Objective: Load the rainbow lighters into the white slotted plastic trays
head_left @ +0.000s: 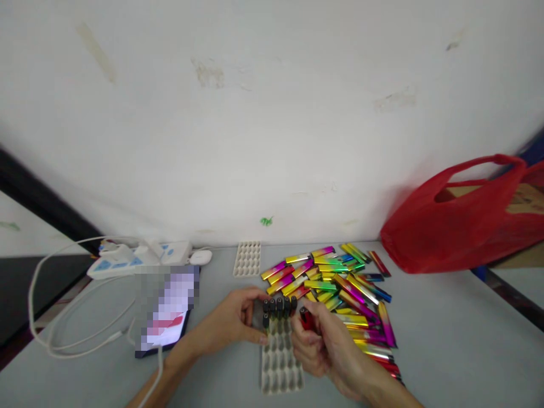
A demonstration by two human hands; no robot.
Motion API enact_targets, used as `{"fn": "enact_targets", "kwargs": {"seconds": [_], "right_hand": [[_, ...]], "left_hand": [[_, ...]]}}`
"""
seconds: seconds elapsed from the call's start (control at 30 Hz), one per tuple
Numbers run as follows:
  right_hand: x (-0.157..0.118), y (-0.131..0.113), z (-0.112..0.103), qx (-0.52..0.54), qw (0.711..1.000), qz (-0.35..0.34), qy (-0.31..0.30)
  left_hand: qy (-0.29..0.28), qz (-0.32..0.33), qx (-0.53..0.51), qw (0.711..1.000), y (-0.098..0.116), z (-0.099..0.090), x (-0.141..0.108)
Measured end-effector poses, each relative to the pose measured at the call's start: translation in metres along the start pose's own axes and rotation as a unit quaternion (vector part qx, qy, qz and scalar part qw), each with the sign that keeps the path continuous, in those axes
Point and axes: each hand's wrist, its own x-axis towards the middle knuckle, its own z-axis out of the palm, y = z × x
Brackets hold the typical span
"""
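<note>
Your left hand is curving at the left side of the near tray, thumb and forefinger spreading wide; whether the fingertips are pressing on the tray, you cannot tell. Your right hand is gripping a red lighter beside the tray's right side, with the lighter's dark end showing at the fingertips. Six upright lighters are showing black tops: five are standing along the tray's far edge, and one is standing in the next row, at the left. To the right, loose lighters are lying in a heap, their glossy metallic bodies shading through yellow, green, magenta, red and blue. Farther off, a white tray is resting near the wall.
</note>
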Motion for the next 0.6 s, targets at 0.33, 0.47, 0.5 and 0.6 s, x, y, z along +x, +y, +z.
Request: {"fn": "enact_targets", "kwargs": {"seconds": [0.33, 0.47, 0.5, 0.6], "right_hand": [[0.002, 0.001, 0.001, -0.015, 0.999, 0.024, 0.021], [0.003, 0.000, -0.001, -0.015, 0.999, 0.027, 0.026], [0.002, -0.001, -0.001, -0.016, 0.999, 0.030, 0.022], [0.001, -0.001, -0.001, -0.021, 0.999, 0.036, 0.019]], "left_hand": [[-0.009, 0.011, 0.010, 1.000, -0.006, -0.002, 0.002], [-0.011, 0.011, 0.013, 1.000, -0.010, -0.003, 0.003], [-0.011, 0.013, 0.015, 1.000, -0.011, -0.003, 0.004], [-0.011, 0.017, 0.016, 1.000, -0.011, -0.004, 0.004]]}}
